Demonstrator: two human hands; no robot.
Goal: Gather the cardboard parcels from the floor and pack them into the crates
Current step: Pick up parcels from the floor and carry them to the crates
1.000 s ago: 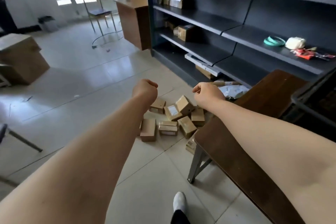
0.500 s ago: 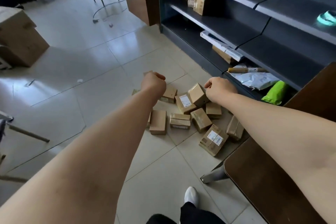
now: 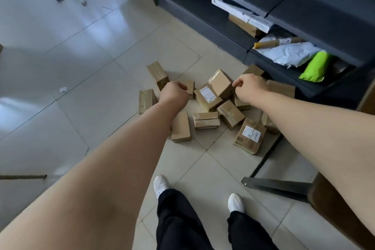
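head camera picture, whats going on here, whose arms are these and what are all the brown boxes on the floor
There is no machine here: a person wears one wide-angle camera on the head, so you look down along their own bare arms. The left hand and right hand reach over a heap of cardboard parcels on the tiled floor. Both hands have curled fingers, and no parcel is in either grip. The white shoes below are theirs. A dark shelf unit stands behind the heap; no crate shows.

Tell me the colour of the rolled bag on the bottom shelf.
Lime green; the bag shows best in the head view, beside a white mailer.
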